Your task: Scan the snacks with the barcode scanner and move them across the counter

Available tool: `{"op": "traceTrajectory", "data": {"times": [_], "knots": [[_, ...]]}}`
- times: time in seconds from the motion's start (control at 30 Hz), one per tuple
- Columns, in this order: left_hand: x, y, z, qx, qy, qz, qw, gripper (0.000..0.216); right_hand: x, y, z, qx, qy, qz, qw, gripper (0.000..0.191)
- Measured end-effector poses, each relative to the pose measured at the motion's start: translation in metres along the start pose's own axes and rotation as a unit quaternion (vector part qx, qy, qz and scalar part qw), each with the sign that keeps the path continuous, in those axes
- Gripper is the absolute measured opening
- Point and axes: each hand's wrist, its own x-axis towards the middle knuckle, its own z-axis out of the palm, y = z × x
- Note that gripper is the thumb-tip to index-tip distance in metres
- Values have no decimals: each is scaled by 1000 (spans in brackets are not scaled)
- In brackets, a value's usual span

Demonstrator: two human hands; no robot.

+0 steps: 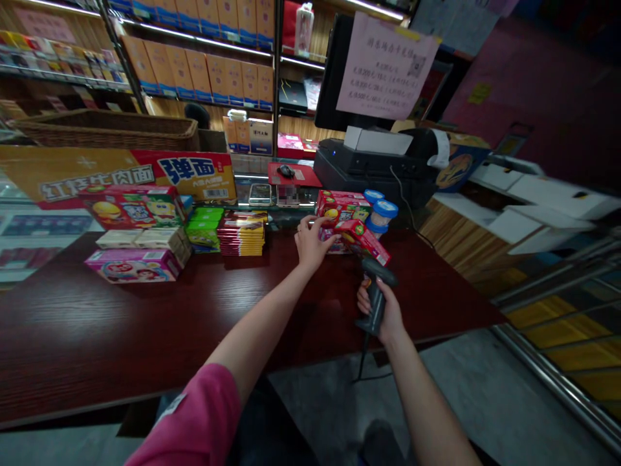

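Observation:
My left hand (311,243) reaches forward over the dark wooden counter, its thumb and forefinger closed about the near left end of a tilted red snack box (366,242). My right hand (389,312) is wrapped round the handle of a black barcode scanner (374,294), whose head is just below the tilted box. A cable hangs from the scanner's grip. Right behind my left hand stand more red snack boxes (342,204), partly hidden by it. Several blue-lidded tubs (385,213) are stacked to their right.
On the counter (233,317) to the left are yellow-and-red snack packs (242,234), green packs (204,228), a purple box (133,266) and a large noodle carton (194,176). A monitor (334,77) stands behind a black machine (373,165). A metal rail (548,395) runs at right.

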Motion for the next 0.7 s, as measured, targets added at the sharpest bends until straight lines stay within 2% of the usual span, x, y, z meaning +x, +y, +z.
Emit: {"op": "traceTrajectory", "data": {"times": [0.1, 0.2, 0.3, 0.43, 0.57, 0.7], "knots": [[-4, 5, 2, 47, -43, 48, 997, 63, 3, 0, -3, 13, 0, 2, 1000, 34], [-9, 10, 6, 79, -93, 105, 987, 66, 4, 0, -5, 30, 1, 7, 1000, 34], [-11, 13, 11, 97, -128, 131, 978, 69, 5, 1, -7, 44, 0, 9, 999, 34], [-10, 15, 15, 108, -148, 153, 971, 59, 6, 1, -7, 51, 2, 17, 999, 35], [-6, 13, 17, 55, -135, 161, 976, 49, 4, 1, -5, 52, 4, 16, 999, 34], [6, 6, 19, -94, -116, 180, 972, 41, 2, -1, -2, 51, 3, 10, 999, 33]]}}
